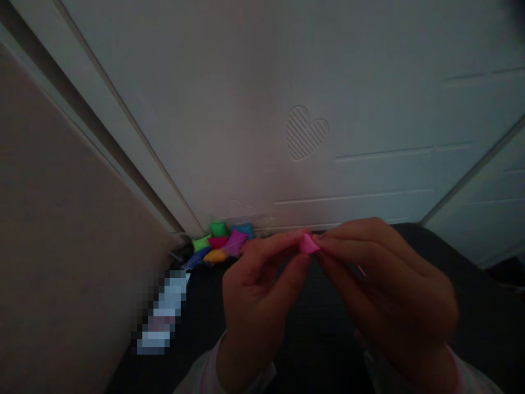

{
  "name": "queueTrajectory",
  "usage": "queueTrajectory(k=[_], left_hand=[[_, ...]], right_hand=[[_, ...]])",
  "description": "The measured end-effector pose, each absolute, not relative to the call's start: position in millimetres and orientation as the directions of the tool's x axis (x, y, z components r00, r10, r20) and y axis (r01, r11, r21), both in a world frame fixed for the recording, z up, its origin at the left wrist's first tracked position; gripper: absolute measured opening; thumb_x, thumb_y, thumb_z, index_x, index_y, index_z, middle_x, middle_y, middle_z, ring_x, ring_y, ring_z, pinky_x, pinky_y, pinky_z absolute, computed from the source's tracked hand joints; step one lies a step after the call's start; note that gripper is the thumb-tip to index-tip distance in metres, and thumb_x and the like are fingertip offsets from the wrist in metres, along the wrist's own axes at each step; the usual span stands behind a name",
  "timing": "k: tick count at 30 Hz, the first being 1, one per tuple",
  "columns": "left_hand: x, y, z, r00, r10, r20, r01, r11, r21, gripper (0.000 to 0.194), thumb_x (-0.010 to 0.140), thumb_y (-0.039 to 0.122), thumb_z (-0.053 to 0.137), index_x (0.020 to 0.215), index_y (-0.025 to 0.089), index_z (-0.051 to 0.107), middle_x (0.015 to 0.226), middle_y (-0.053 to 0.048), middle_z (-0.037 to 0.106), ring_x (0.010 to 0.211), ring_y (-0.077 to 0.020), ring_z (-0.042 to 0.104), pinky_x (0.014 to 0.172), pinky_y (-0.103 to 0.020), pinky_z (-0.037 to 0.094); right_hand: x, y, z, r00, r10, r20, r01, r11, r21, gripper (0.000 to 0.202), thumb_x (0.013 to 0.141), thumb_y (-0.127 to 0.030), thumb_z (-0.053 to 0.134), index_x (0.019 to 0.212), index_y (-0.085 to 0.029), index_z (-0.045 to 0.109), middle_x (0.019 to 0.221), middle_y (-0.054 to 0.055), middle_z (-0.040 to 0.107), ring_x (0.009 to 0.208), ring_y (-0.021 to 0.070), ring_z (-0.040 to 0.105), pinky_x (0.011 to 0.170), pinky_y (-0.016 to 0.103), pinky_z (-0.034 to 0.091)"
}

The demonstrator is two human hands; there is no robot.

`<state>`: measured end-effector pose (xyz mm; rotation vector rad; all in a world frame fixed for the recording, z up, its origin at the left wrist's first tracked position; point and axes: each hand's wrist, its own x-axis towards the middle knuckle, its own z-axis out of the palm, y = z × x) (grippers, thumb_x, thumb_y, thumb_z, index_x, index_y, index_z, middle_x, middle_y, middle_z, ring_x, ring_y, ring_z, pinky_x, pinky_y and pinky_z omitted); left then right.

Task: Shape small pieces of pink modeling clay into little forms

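Note:
A small lump of pink modelling clay (310, 244) is pinched between both hands, above the dark table. My left hand (262, 290) grips its left side with thumb and forefinger. On the other side, the fingertips of my right hand (389, 279) press on the lump. Farther back to the left lies a heap of small clay packets in several colours, among them a green packet (217, 229), a purple packet (235, 242) and an orange packet (215, 255). A thin pink line shows just behind my right fingers; what it belongs to is hidden.
The dark table (197, 339) runs up to a white panel (229, 109) with carved hearts and grooves. A blurred-out flat item (164, 312) lies at the table's left edge, beside a brownish wall (61, 246). The light is dim.

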<state>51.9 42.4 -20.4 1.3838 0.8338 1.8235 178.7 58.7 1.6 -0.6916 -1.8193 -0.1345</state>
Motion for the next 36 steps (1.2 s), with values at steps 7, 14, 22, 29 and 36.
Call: queueTrajectory(k=[7,14,22,29,36], left_hand=[[51.8,42.2,-22.0,-0.186,0.860,0.476,-0.241,-0.510,0.826,0.024,0.078,0.014,0.065,0.094,0.031,0.069,0.091,0.006,0.073,0.072,-0.0073,0.068,0.052,-0.009,0.053],[52.2,46.1,-22.8,-0.135,0.880,0.455,-0.315,-0.474,0.822,0.021,0.079,0.018,0.064,0.094,0.032,0.069,0.093,0.005,0.073,0.069,-0.0070,0.066,0.048,-0.010,0.051],[51.0,44.0,-23.2,-0.264,0.678,0.686,0.248,-0.639,0.728,0.031,0.076,0.008,0.064,0.101,0.028,0.065,0.093,0.003,0.069,0.080,-0.0100,0.064,0.066,-0.018,0.055],[49.3,45.2,-24.3,-0.141,0.449,0.882,0.581,-0.684,0.441,0.033,0.073,0.000,0.063,0.100,0.019,0.064,0.093,0.001,0.068,0.086,-0.0101,0.062,0.079,-0.021,0.051],[51.8,42.7,-23.3,-0.215,0.591,0.778,0.491,-0.623,0.609,0.028,0.076,0.006,0.062,0.097,0.025,0.064,0.088,0.004,0.071,0.077,-0.0102,0.065,0.072,-0.022,0.053]], right_hand=[[177.7,59.2,-1.3,-0.174,0.436,0.883,0.546,0.789,-0.281,0.014,0.080,-0.013,0.062,0.093,-0.016,0.062,0.081,0.002,0.068,0.075,0.0121,0.061,0.069,0.023,0.051],[177.9,60.6,-1.2,-0.166,0.479,0.862,0.512,0.789,-0.340,0.012,0.079,-0.011,0.062,0.090,-0.016,0.063,0.079,-0.001,0.067,0.073,0.0091,0.060,0.069,0.019,0.049],[178.1,63.2,-1.3,-0.212,0.404,0.890,0.618,0.761,-0.198,0.004,0.079,-0.015,0.062,0.083,-0.014,0.064,0.074,0.003,0.069,0.069,0.0132,0.060,0.067,0.026,0.047],[176.3,63.4,-1.6,-0.200,0.385,0.901,0.634,0.752,-0.180,0.007,0.080,-0.016,0.062,0.085,-0.013,0.065,0.076,0.005,0.069,0.071,0.0136,0.060,0.067,0.025,0.047],[176.2,63.7,-1.9,-0.178,0.429,0.886,0.613,0.752,-0.241,0.006,0.080,-0.015,0.061,0.086,-0.014,0.064,0.076,0.004,0.068,0.072,0.0137,0.061,0.067,0.025,0.049]])
